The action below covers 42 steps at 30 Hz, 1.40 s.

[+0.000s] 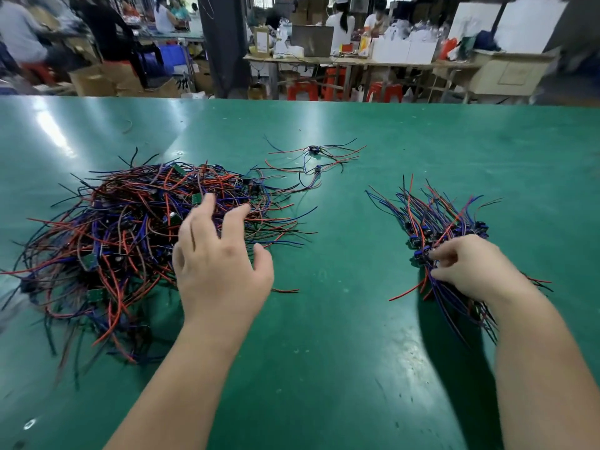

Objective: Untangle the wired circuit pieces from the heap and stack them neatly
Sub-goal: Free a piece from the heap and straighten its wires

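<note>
Both forearms reach in from the near edge across the green table. Further out, the left hand hangs with fingers spread and relaxed, gripping nothing. Its fingertips are over the right-hand fringe of the heap, a tangled mound of red, blue and black wires with small green boards, lying left of that hand and a little beyond it. The right hand is curled onto the stack, thumb and forefinger pinching among the dark connectors. That bundle's long axis runs roughly away from the person, its wire tips fanning at the far end. Heap and stack sit well apart, so the left hand is likely the one for the next pick, and a freed piece would have to travel rightward. Beyond both, a few loose pieces lie sprawled near the table's middle.
</note>
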Tool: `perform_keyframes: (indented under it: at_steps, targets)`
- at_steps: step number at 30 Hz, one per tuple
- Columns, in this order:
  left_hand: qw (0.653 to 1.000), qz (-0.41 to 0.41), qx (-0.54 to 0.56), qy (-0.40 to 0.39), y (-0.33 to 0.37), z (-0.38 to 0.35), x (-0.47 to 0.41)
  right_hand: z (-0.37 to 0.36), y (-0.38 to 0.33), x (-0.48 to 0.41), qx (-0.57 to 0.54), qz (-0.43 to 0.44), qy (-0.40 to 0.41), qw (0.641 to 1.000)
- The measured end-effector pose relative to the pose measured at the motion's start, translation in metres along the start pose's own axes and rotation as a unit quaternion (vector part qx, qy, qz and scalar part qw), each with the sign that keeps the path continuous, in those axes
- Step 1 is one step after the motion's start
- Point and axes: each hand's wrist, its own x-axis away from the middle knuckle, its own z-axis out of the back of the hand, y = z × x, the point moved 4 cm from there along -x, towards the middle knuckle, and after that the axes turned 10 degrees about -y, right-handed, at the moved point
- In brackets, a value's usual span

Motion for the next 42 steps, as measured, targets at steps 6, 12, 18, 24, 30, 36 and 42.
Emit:
perform_keyframes:
  at_steps: [6,12,18,24,30,36,42]
  targets:
    - [0.981,0.076,-0.112,-0.138,-0.022,-0.011,-0.007,0.006,-0.020,0.011,0.004,0.062,0.073,0.995]
    - [0.998,-0.055,-0.024,-0.012,-0.008,0.002,-0.009,-0.014,-0.069,0.028,-0.097,0.208,0.114,0.967]
    - [0.941,-0.304,0.127,0.081,0.031,0.011,0.018,-0.064,-0.103,0.035,-0.240,0.267,-0.108,0.927]
    - [0.885,-0.447,0.131,-0.017,0.071,-0.003,0.048,-0.063,-0.123,0.055,-0.403,0.370,-0.152,0.823]
    - [0.872,-0.457,0.175,-0.028,0.074,-0.003,0.049,-0.059,-0.119,0.049,-0.527,0.306,-0.079,0.789]
    - [0.866,-0.432,0.239,-0.083,0.074,-0.008,0.053,-0.054,-0.114,0.043,-0.620,0.274,-0.080,0.730]
    - [0.903,-0.326,0.278,-0.017,0.059,-0.012,0.042,-0.042,-0.102,0.034,-0.765,0.185,-0.142,0.600]
